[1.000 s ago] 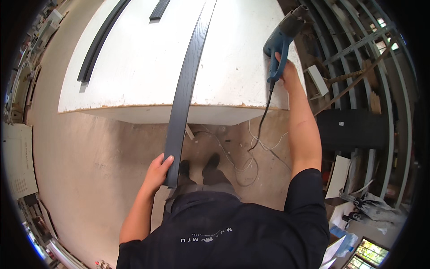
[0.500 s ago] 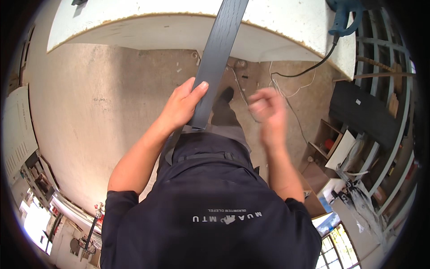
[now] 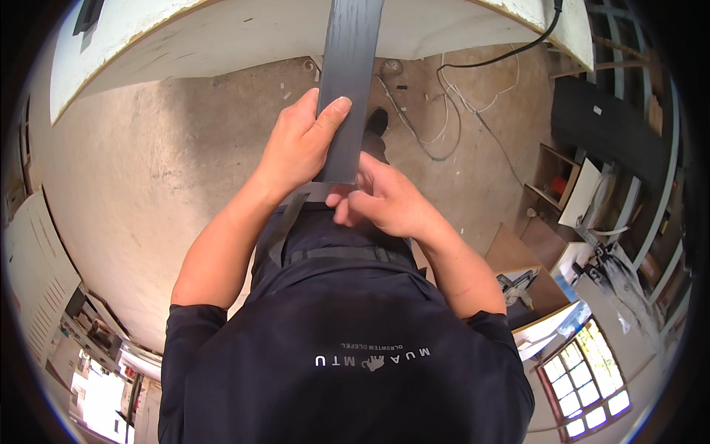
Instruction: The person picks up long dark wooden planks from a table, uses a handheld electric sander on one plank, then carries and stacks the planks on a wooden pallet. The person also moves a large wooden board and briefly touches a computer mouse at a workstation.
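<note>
A long dark grey board (image 3: pixel 349 81) runs from the white workbench (image 3: pixel 222 37) down to my waist. My left hand (image 3: pixel 299 148) grips its near end from the left side, thumb on the top face. My right hand (image 3: pixel 381 200) is at the board's bottom edge, fingers curled on a thin grey strip (image 3: pixel 292 214) that hangs from that end down past my trousers. My black shoe (image 3: pixel 376 122) shows beside the board.
A black power cable (image 3: pixel 510 48) drops off the bench's right corner, and thin white wires (image 3: pixel 436 111) lie on the concrete floor. Shelving and black panels (image 3: pixel 606 126) stand at right, with a cluttered low table (image 3: pixel 532 281) close to my right elbow.
My right hand has left the blue power tool on the bench and come down to the board's near end. My head has tilted down, and the board end is now close to my waist.
</note>
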{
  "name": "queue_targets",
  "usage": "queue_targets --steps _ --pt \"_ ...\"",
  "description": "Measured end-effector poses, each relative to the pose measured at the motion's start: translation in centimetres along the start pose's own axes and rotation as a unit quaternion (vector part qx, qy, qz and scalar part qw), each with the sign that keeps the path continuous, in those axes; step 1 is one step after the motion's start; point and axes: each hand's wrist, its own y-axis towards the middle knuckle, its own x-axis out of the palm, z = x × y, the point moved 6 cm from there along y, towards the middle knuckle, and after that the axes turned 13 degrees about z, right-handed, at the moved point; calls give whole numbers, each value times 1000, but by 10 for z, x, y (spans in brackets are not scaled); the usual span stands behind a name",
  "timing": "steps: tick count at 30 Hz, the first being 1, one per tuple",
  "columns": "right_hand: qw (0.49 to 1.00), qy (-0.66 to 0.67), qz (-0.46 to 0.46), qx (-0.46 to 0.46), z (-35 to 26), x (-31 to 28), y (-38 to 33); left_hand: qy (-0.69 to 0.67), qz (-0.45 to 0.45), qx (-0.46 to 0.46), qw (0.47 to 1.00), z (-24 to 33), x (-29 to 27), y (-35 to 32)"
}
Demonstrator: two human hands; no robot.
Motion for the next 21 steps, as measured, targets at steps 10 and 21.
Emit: queue_targets --steps 10,21 --pt "763 -537 118 -339 -26 5 -15 -4 35 -82 996 0 0 -6" --pt "588 -714 -92 -369 -51 8 -4 151 121 -7 981 14 -16 -16"
